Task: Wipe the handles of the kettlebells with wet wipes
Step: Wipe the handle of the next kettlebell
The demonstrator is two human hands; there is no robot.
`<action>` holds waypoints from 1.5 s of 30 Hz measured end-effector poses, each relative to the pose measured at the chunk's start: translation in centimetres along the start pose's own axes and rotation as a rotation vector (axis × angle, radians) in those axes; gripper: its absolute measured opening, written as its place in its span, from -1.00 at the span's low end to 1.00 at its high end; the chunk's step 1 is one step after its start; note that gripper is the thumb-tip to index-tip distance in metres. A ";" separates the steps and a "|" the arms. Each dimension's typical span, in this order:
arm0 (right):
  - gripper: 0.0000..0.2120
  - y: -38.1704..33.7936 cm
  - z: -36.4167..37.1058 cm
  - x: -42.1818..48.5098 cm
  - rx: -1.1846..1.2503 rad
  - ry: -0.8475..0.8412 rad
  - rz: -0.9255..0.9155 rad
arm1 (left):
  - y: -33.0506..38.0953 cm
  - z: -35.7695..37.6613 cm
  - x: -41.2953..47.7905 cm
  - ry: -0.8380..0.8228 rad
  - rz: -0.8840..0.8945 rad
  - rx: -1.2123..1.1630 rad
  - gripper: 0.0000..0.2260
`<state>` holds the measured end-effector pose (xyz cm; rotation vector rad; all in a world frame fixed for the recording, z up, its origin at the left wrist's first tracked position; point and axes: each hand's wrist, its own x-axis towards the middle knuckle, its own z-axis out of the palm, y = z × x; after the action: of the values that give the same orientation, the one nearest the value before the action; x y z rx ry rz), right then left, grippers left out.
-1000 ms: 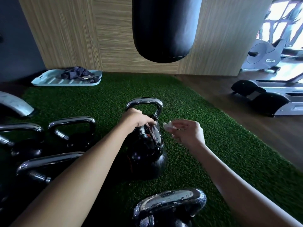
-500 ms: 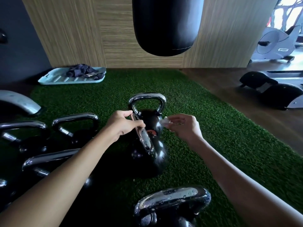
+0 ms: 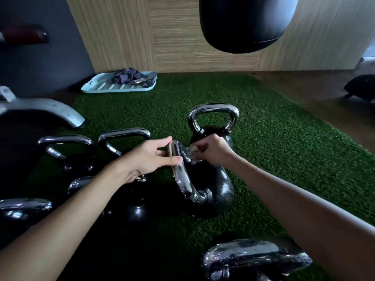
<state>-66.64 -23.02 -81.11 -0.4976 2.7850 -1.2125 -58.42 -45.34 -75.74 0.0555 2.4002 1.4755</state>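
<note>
A black kettlebell (image 3: 211,189) with a chrome handle (image 3: 180,179) lies tipped toward me on the green turf. My left hand (image 3: 154,157) pinches the top of that handle between thumb and fingers. My right hand (image 3: 213,149) presses a small crumpled wet wipe (image 3: 192,150) against the far side of the same handle. Just behind stands a second kettlebell (image 3: 213,122), upright. Several more kettlebells stand at the left, one of them (image 3: 123,138) close to my left hand, and another (image 3: 255,258) sits at the bottom edge.
A black punching bag (image 3: 243,23) hangs overhead in front of the wood-panel wall. A light blue tray (image 3: 101,88) with dark cloth lies at the turf's far left corner. A grey machine foot (image 3: 50,110) juts in from the left. Wooden floor runs along the right.
My right hand has moved left and brought the wipe onto the handle. My left hand has shifted to pinch the handle's top. The view has swung left and closer.
</note>
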 end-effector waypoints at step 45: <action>-0.74 -4.5 -1.0 -11.7 0.033 -0.159 -0.273 | -3.0 -3.6 1.9 -0.004 0.122 0.309 0.12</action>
<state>-54.61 -21.50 -78.04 -0.9519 2.6214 -1.2015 -60.84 -49.46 -77.37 0.2796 2.6411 1.1353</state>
